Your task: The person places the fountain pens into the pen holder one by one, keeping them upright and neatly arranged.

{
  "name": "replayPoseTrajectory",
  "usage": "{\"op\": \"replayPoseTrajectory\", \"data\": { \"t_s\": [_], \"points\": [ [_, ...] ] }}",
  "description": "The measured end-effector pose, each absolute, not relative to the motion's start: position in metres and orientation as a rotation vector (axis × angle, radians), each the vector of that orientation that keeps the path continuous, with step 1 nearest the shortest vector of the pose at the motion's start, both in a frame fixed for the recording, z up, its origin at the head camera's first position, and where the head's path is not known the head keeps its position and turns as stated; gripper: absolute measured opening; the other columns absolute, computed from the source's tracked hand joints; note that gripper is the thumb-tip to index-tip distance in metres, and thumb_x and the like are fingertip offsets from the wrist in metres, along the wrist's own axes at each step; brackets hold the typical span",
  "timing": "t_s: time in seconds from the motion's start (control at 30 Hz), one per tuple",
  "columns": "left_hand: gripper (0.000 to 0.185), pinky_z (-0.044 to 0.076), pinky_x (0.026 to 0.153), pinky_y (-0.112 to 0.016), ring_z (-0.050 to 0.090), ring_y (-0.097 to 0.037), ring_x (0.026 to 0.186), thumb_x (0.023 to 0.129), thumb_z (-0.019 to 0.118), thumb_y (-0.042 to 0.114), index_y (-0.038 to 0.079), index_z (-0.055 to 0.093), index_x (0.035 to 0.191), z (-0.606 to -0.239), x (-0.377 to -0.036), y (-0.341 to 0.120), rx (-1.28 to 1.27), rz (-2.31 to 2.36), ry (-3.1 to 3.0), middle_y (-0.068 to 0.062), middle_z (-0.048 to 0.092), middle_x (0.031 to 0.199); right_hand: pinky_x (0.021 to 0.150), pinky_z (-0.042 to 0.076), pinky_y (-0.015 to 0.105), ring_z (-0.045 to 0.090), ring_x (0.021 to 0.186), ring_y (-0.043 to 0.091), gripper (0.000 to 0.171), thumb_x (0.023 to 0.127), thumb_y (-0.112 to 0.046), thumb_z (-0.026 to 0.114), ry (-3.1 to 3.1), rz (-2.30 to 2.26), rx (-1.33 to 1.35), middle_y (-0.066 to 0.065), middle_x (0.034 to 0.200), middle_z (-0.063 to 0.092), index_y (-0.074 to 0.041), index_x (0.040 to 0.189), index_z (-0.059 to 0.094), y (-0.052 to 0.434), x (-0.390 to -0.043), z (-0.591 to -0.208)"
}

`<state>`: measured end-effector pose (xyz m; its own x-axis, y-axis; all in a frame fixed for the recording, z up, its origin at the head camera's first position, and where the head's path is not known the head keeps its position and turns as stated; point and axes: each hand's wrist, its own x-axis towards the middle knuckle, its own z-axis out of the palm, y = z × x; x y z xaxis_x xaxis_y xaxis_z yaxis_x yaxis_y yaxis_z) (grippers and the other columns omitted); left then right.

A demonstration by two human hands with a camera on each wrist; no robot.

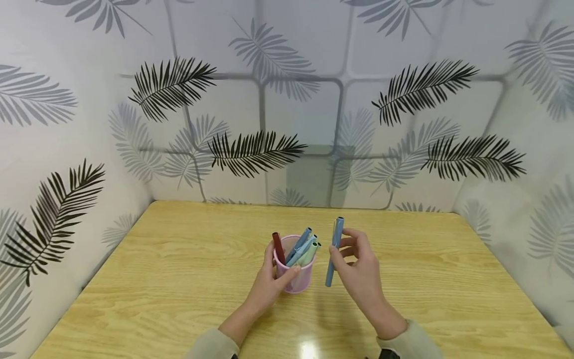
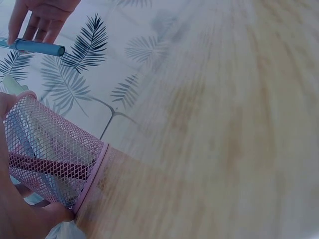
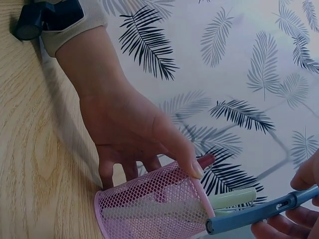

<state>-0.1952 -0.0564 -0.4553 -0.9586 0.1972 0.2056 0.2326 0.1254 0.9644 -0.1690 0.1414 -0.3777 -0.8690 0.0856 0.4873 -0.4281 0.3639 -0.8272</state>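
From the head camera, we see a pink mesh pen cup standing on a pale wooden table just below the centre of the frame. The left hand wraps it from the left, thumb curled over the near rim. In the cup lean a dark red pen, two blue pens and a pale green pen. Just right of the cup, the right hand pinches a blue pen between thumb and fingertips, holding it nearly upright and clear of the cup. Leaf-patterned panels fill the upper half and both sides of the frame.

In the left wrist view, we see the cup lying across the lower left, its mesh wall and rim band close to the lens and the left hand pressed round it. At the upper left corner, the right hand holds the blue pen level. The table is blurred.

In the right wrist view, we see the left hand at the centre, fingers behind the cup and thumb hooked on its rim. The red pen's tip and the green pen jut from the cup's mouth. At the lower right, the right hand's fingers grip the blue pen, its end just beside the rim.
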Motion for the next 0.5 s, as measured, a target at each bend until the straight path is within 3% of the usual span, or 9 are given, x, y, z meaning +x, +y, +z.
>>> {"op": "replayPoseTrajectory", "data": {
  "t_s": [0.23,0.5],
  "points": [
    [0.083,0.029,0.102,-0.053,0.035,-0.031,0.130,0.086,0.065,0.035,0.029,0.010,0.148,-0.461,-0.198,-0.057,-0.457,-2.003,-2.325,-0.017,0.035,0.144,0.056,0.051,0.027,0.058,0.075,0.021,0.037,0.082,0.007,0.064,-2.088,1.513,0.369,0.017,0.092,0.060,0.005,0.116,0.050,0.126,-0.153,-0.352],
    [0.083,0.030,0.101,-0.053,0.036,-0.032,0.129,0.088,0.064,0.032,0.027,0.008,0.148,-0.461,-0.198,-0.058,-0.477,-2.007,-2.327,-0.019,0.035,0.143,0.056,0.051,0.025,0.060,0.077,0.019,0.037,0.081,0.011,0.063,-1.988,1.531,0.467,0.020,0.093,0.060,0.009,0.115,0.049,0.119,-0.152,-0.346]
  ]
}}
